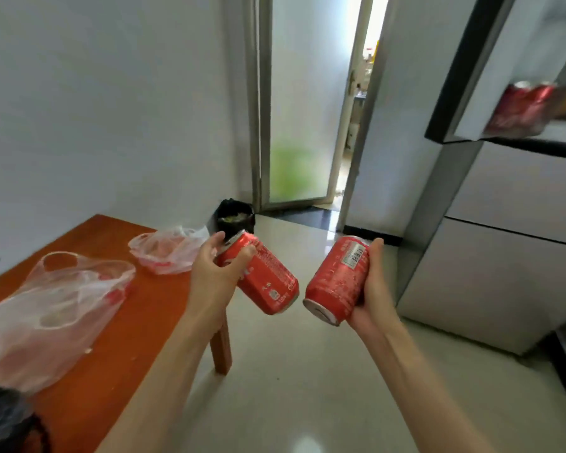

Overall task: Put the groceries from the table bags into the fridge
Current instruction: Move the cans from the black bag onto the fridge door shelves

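Presently, both hands are loaded and held out in front of the body, above the floor between the table [118, 338] and the fridge [504, 256]. The left hand [214, 273] is curled round 1 red can [263, 277], thumb and fingers wrapped about its upper half; the can's long axis tilts, top up and to the left. The right hand [374, 289] grips a 2nd red can [337, 279] from the right side, this one leaning the opposite way, base down and towards the camera. The 2 cans sit close together but apart.

On the table, to the left, lie 2 slack plastic bags [56, 308]; their contents cannot be told.

The fridge stands to the right and beyond the hands. Its upper door [455, 93] is open, and blurred red cans [520, 109] already sit on a shelf there, well above hand level. In my judgement the right hand is nearer, and both cans must rise and be stood upright.
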`<action>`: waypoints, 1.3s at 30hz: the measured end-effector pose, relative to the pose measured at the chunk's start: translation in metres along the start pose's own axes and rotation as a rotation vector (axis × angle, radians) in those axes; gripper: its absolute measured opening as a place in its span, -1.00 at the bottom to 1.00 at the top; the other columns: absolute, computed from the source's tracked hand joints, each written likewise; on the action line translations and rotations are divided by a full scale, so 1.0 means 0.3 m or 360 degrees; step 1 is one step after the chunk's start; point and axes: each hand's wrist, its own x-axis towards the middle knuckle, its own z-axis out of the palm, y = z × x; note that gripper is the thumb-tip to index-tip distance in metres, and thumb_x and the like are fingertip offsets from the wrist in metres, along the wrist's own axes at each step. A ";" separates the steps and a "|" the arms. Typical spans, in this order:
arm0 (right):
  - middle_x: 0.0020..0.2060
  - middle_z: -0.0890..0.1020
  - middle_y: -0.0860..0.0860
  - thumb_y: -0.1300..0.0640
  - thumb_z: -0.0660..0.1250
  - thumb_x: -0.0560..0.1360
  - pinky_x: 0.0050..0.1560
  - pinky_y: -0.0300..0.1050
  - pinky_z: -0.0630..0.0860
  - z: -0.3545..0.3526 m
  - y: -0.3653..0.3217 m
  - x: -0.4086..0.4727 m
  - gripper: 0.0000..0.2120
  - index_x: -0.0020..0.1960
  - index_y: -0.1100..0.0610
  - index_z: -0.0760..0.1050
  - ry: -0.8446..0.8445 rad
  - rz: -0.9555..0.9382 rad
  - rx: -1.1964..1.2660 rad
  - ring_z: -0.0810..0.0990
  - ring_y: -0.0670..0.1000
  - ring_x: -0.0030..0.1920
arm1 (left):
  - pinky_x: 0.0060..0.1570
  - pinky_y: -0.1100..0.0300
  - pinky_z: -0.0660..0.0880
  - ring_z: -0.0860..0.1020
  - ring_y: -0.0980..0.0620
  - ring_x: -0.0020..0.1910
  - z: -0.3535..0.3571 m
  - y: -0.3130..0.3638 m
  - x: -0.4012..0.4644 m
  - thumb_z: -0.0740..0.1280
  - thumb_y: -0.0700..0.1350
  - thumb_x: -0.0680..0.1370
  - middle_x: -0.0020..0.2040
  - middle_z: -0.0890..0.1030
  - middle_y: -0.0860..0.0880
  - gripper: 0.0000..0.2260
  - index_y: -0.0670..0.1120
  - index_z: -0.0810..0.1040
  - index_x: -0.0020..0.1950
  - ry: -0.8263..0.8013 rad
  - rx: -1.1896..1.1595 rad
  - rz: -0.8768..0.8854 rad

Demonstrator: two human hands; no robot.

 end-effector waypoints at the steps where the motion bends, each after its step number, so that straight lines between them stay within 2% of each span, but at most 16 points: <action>1: -0.18 0.63 0.12 -0.36 0.33 0.21 -0.22 0.07 0.64 -0.049 -0.049 0.019 -0.25 0.15 0.18 0.49 0.0069 0.0042 0.0110 0.67 0.07 -0.28 | 0.11 -0.07 0.52 0.53 -0.06 0.15 0.083 0.003 0.023 0.37 0.01 0.47 0.25 0.48 -0.08 -0.47 -0.01 0.31 0.39 -0.0079 -0.0056 -0.0072; 4: -0.28 0.66 0.16 -0.36 0.24 0.37 -0.30 0.13 0.60 -0.176 -0.191 0.069 -0.39 0.02 0.20 0.51 0.0178 0.0072 0.0397 0.67 0.10 -0.38 | -0.09 0.01 0.56 0.56 0.01 -0.03 0.331 0.016 0.082 0.36 -0.07 0.49 0.08 0.56 -0.11 -0.65 -0.08 0.45 0.26 -0.0333 -0.0334 -0.0273; 6: -0.34 0.67 0.17 -0.27 0.24 0.45 -0.29 0.13 0.60 -0.246 -0.287 0.104 -0.48 0.05 0.20 0.50 0.0184 0.0010 0.0478 0.67 0.11 -0.38 | -0.20 0.09 0.53 0.55 0.03 -0.11 0.479 0.029 0.114 0.34 -0.10 0.50 -0.05 0.58 -0.08 -0.75 -0.10 0.48 0.16 -0.0446 -0.0427 -0.0339; 9: -0.31 0.67 0.18 -0.06 0.29 0.47 -0.25 0.10 0.61 -0.333 -0.448 0.182 -0.59 0.19 0.19 0.47 0.0214 -0.0096 0.0542 0.68 0.13 -0.34 | -0.17 0.09 0.54 0.57 0.00 -0.09 0.696 0.050 0.182 0.37 -0.10 0.48 -0.05 0.59 -0.10 -0.72 -0.15 0.47 0.15 -0.0591 -0.0459 -0.0404; 12: -0.16 0.67 0.21 -0.02 0.37 0.39 -0.11 0.15 0.60 -0.400 -0.620 0.279 -0.48 0.28 0.20 0.43 0.0243 -0.0186 0.0489 0.68 0.15 -0.26 | -0.09 0.06 0.54 0.57 -0.03 -0.04 0.914 0.079 0.281 0.39 -0.10 0.46 -0.02 0.60 -0.13 -0.67 -0.20 0.47 0.17 -0.0714 -0.0509 -0.0437; 14: -0.02 0.64 0.22 -0.05 0.43 0.33 -0.05 0.21 0.57 -0.433 -0.745 0.343 -0.42 0.26 0.19 0.42 0.0263 -0.0222 0.0420 0.68 0.16 -0.19 | 0.01 0.00 0.54 0.57 -0.07 0.01 1.058 0.115 0.350 0.40 -0.07 0.45 0.07 0.58 -0.16 -0.57 -0.21 0.43 0.25 -0.0778 -0.0509 -0.0402; 17: -0.08 0.65 0.18 -0.09 0.39 0.40 -0.21 0.16 0.60 -0.459 -0.953 0.417 -0.59 0.11 0.15 0.45 0.0296 -0.0330 0.0268 0.67 0.14 -0.21 | 0.11 -0.08 0.51 0.57 -0.08 0.02 1.265 0.210 0.433 0.39 -0.06 0.44 0.14 0.56 -0.17 -0.51 -0.18 0.39 0.31 -0.0860 -0.0458 -0.0259; 19: -0.14 0.66 0.16 -0.09 0.37 0.43 -0.25 0.11 0.62 -0.469 -1.091 0.460 -0.65 0.07 0.12 0.45 0.0284 -0.0415 0.0189 0.66 0.13 -0.18 | 0.10 -0.07 0.51 0.58 -0.05 -0.03 1.390 0.291 0.466 0.38 -0.04 0.45 0.10 0.57 -0.12 -0.57 -0.13 0.40 0.27 -0.0903 -0.0409 -0.0150; 23: -0.16 0.69 0.12 -0.06 0.38 0.36 -0.11 0.03 0.62 -0.464 -1.357 0.545 -0.56 0.16 0.12 0.45 0.0105 -0.0676 0.0011 0.68 0.07 -0.20 | -0.05 0.11 0.53 0.57 0.03 -0.04 1.613 0.459 0.521 0.38 0.00 0.43 0.04 0.57 -0.01 -0.60 -0.03 0.41 0.23 -0.0956 -0.0339 0.0143; 25: -0.11 0.68 0.12 -0.07 0.37 0.34 -0.07 0.03 0.62 -0.447 -1.493 0.589 -0.55 0.15 0.12 0.45 0.0038 -0.0815 -0.0080 0.68 0.06 -0.19 | -0.16 0.21 0.52 0.56 0.07 -0.08 1.712 0.553 0.543 0.38 0.00 0.43 -0.01 0.56 0.05 -0.64 0.00 0.41 0.19 -0.0956 -0.0312 0.0301; 27: -0.11 0.68 0.12 -0.08 0.38 0.33 -0.02 0.06 0.60 -0.433 -1.628 0.643 -0.52 0.16 0.14 0.46 -0.0026 -0.0944 -0.0118 0.68 0.07 -0.17 | -0.17 0.25 0.50 0.56 0.10 -0.11 1.801 0.645 0.566 0.37 -0.01 0.45 -0.01 0.55 0.05 -0.69 0.01 0.41 0.14 -0.0910 -0.0286 0.0439; 31: -0.07 0.67 0.14 -0.02 0.38 0.41 -0.06 0.04 0.62 -0.403 -1.901 0.719 -0.59 0.16 0.17 0.45 -0.0162 -0.1108 -0.0178 0.69 0.07 -0.17 | -0.09 0.20 0.53 0.57 0.10 -0.10 1.948 0.826 0.607 0.37 0.01 0.43 -0.01 0.57 0.04 -0.68 -0.02 0.42 0.14 -0.0767 -0.0303 0.0696; 34: -0.06 0.66 0.11 -0.01 0.38 0.42 -0.11 0.00 0.64 -0.363 -2.094 0.749 -0.56 0.22 0.16 0.42 -0.0267 -0.1226 -0.0287 0.69 0.05 -0.18 | -0.04 0.15 0.55 0.60 0.06 -0.06 2.039 0.975 0.626 0.39 0.01 0.42 0.00 0.60 -0.01 -0.61 -0.10 0.46 0.18 -0.0661 -0.0340 0.0826; 36: -0.01 0.66 0.12 -0.02 0.39 0.41 -0.06 0.03 0.62 -0.327 -2.213 0.766 -0.52 0.25 0.14 0.39 -0.0321 -0.1305 -0.0387 0.68 0.08 -0.10 | 0.04 0.06 0.55 0.60 0.02 -0.03 2.094 1.079 0.641 0.40 0.01 0.42 0.02 0.60 -0.06 -0.54 -0.16 0.46 0.24 -0.0576 -0.0384 0.0857; 39: 0.03 0.64 0.13 -0.02 0.38 0.42 0.01 0.08 0.60 -0.269 -2.366 0.796 -0.55 0.24 0.10 0.39 -0.0431 -0.1423 -0.0437 0.66 0.11 -0.04 | 0.01 0.10 0.55 0.60 0.05 -0.09 2.162 1.218 0.671 0.41 0.02 0.42 -0.05 0.61 -0.04 -0.56 -0.16 0.47 0.21 -0.0443 -0.0405 0.0937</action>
